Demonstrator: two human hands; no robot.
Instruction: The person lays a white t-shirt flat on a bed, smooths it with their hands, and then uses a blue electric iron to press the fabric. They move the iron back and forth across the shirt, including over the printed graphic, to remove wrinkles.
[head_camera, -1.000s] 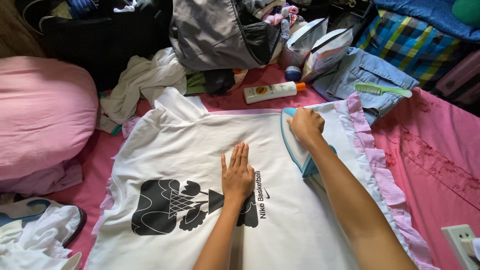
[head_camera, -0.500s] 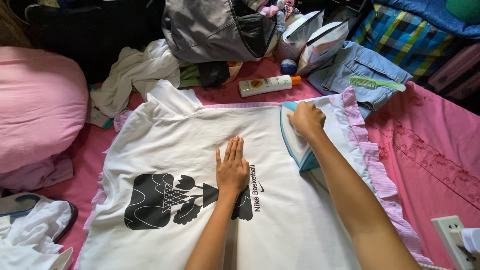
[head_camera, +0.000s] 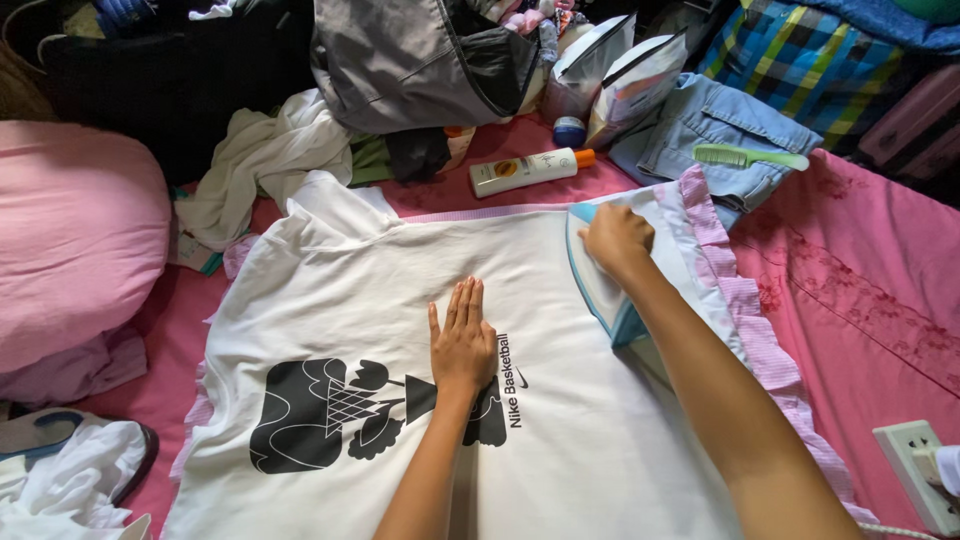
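Observation:
A white t-shirt with a black printed graphic lies spread flat on a pink-frilled cloth over the bed. My left hand rests flat on the shirt, fingers together, just above the graphic's right end. My right hand grips the handle of a white and teal clothes iron, whose soleplate sits on the shirt's right side near the hem.
A white lotion bottle with an orange cap lies beyond the shirt. Folded jeans carry a green comb. A pink pillow sits left, a grey bag and crumpled clothes behind. A wall socket block is at bottom right.
Both hands stay almost where they were on the shirt; the iron has shifted only slightly. The view has drifted a little.

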